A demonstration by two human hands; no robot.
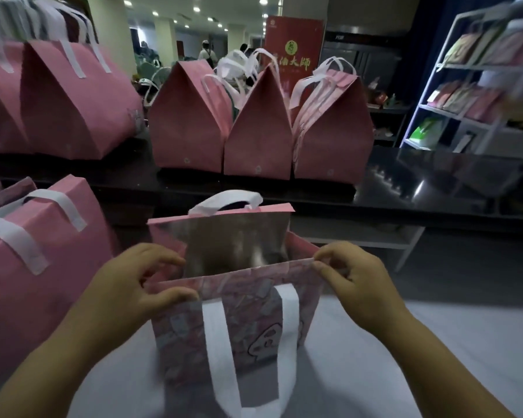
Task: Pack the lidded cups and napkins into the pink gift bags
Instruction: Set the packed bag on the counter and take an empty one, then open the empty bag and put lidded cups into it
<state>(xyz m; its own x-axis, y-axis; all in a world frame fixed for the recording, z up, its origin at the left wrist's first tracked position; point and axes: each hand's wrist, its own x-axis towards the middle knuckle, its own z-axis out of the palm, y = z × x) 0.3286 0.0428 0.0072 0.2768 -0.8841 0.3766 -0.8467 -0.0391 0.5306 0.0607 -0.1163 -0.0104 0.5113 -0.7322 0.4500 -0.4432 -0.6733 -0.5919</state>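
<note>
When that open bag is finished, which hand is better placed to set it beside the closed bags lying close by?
Probably the left hand. Both it and the right hand pinch the near rim of the open gift bag, but the closed gift bags lie just left of it.

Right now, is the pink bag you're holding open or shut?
Open: left hand and right hand pinch the pink bag by its near rim, apart from the far wall; silvery lining shows.
</note>
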